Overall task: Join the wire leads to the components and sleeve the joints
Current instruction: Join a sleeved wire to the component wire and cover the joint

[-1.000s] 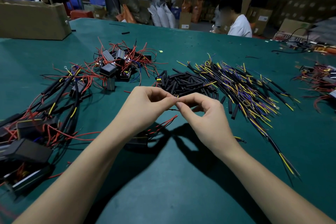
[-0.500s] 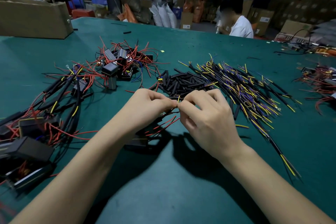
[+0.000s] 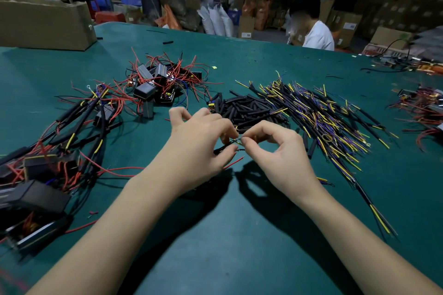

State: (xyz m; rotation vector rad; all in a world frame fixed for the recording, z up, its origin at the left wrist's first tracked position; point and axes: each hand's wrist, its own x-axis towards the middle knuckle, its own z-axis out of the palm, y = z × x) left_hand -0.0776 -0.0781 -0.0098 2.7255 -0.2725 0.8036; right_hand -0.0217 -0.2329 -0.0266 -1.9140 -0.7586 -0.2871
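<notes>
Hands meet above the green tabletop [image 3: 239, 246]: the left hand [image 3: 199, 146] and right hand [image 3: 275, 148] each keep a narrow fingertip grip on thin wire leads [image 3: 236, 140]. Light and limp, these probably handle best pinched near the bare ends. Matte black sleeves [image 3: 249, 109] lie heaped just beyond.

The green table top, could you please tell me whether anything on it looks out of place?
Mostly sorted heaps, but a few short black sleeve pieces lie alone far up the green table, apart from the black sleeve pile. Both hands, left hand and right hand, pinch thin wire ends.
</notes>
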